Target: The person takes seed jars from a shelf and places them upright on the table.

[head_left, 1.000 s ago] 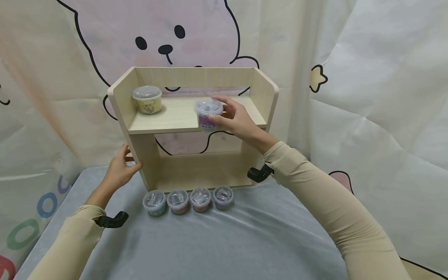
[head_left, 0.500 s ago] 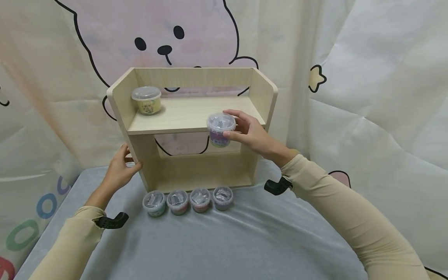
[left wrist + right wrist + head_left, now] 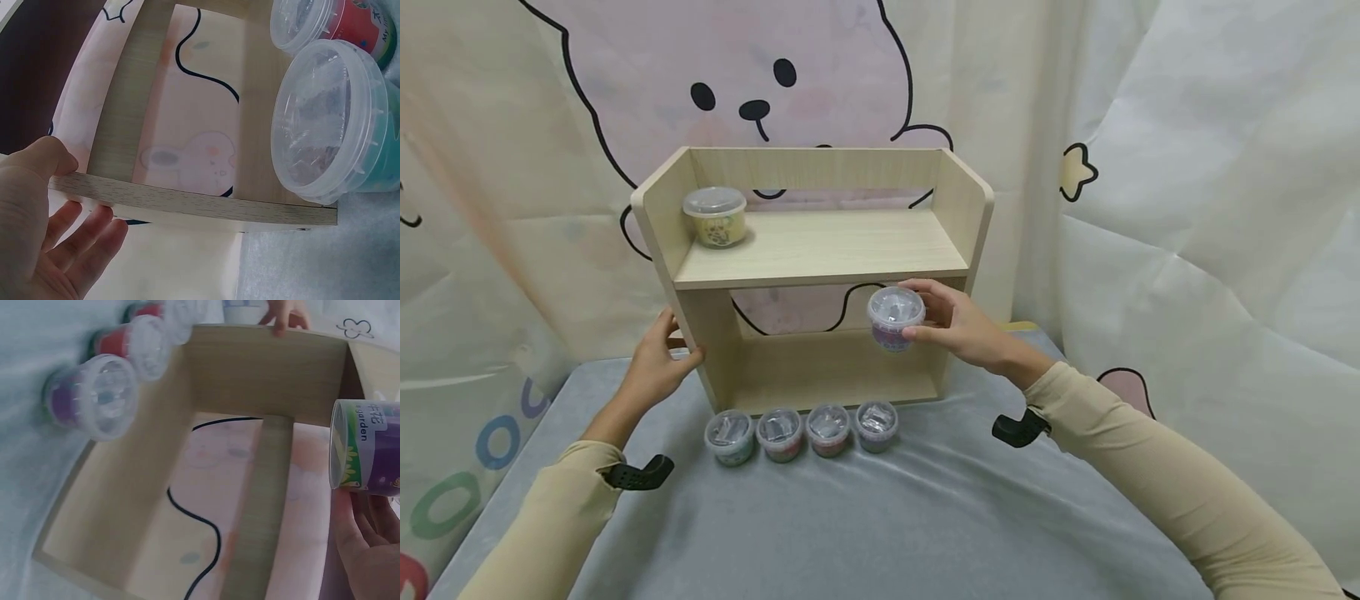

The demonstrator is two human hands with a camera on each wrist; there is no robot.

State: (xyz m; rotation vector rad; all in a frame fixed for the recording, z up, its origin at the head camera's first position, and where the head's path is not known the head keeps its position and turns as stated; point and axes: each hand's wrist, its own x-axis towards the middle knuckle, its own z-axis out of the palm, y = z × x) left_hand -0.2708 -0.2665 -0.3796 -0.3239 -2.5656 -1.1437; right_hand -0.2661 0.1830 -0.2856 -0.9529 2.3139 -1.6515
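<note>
My right hand [image 3: 962, 329] holds a small clear-lidded tub [image 3: 895, 319] with a purple label, thumb in front and fingers behind. The tub hangs in front of the lower opening of a pale wooden two-tier shelf [image 3: 820, 275]; the right wrist view shows its purple and green label side. On the shelf's left side panel, my left hand [image 3: 658, 362] grips the front edge; the left wrist view shows the thumb on one face and fingers on the other. At the left of the upper tier stands a yellow tub [image 3: 718, 218].
Several lidded tubs stand in a row on the grey cloth before the shelf: a teal tub [image 3: 731, 437], two reddish tubs [image 3: 780, 435] and a purple tub [image 3: 877, 426]. The grey-covered table [image 3: 850, 525] extends toward me. Printed curtains [image 3: 1210, 250] hang behind and beside it.
My right hand has carried the purple-labelled tub down and to the right, from the front of the upper tier to the lower opening. The left hand has stayed on the side panel.
</note>
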